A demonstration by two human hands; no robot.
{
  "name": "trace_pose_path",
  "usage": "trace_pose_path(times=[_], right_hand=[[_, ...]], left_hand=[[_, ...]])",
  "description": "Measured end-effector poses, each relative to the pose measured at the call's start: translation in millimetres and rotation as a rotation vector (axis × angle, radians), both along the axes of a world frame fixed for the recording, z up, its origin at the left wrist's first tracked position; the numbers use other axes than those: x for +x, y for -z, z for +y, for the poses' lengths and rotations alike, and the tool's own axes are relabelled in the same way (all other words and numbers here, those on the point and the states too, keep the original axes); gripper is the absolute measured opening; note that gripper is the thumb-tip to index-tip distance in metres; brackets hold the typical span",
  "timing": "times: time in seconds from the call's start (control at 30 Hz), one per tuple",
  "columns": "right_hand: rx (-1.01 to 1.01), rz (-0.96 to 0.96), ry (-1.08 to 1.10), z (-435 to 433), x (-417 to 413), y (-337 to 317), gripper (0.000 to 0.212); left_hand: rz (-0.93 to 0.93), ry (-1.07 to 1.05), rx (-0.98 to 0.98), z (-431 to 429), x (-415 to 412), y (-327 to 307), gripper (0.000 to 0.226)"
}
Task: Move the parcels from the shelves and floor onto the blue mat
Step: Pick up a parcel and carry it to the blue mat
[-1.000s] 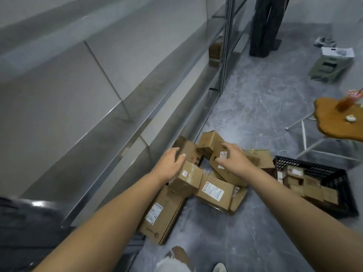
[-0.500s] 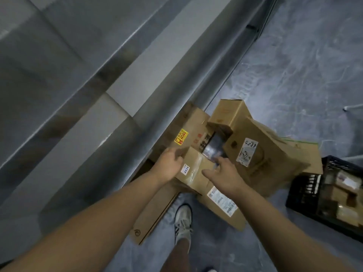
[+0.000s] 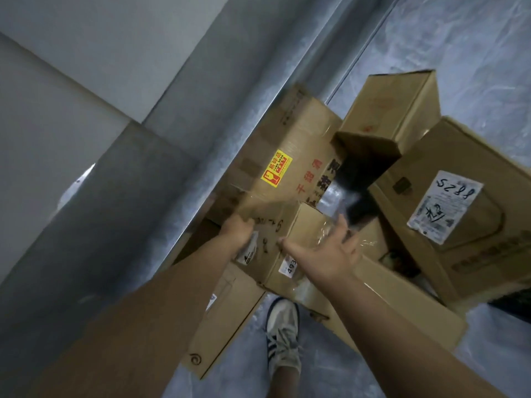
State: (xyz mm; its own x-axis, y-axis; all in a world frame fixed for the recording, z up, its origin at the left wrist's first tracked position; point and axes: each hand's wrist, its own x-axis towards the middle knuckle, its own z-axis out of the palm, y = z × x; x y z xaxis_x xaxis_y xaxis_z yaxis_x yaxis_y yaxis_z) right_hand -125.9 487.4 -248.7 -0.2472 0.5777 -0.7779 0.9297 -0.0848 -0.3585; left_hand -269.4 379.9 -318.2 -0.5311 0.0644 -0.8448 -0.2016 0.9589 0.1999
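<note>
Now left hand (image 3: 237,231) grips parcel (image 3: 306,225) (right hand (image 3: 324,251) splayed).

We found brown cardboard parcels (image 3: 416,297) heaped on the floor (image 3: 474,53) against the shelf (image 3: 172,168). A taped small box (image 3: 287,248) with a white label sat on top. Behind it lay a yellow-stickered box (image 3: 290,145). A tilted box (image 3: 399,110) leaned on a large box (image 3: 459,202) that bore a handwritten label. A flat box (image 3: 221,326) lay beneath.
</note>
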Motion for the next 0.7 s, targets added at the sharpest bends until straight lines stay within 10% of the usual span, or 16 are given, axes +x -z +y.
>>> trace_pose_path(times=[0.4, 0.7], right_hand=[[0.027, -0.044, 0.190, 20, 30, 31, 0.104], [0.018, 0.159, 0.265, 13, 69, -6, 0.090]], left_hand=[[-0.279, -0.190, 0.039, -26, 48, 55, 0.072], [0.191, -0.496, 0.178, -34, 87, 11, 0.038]])
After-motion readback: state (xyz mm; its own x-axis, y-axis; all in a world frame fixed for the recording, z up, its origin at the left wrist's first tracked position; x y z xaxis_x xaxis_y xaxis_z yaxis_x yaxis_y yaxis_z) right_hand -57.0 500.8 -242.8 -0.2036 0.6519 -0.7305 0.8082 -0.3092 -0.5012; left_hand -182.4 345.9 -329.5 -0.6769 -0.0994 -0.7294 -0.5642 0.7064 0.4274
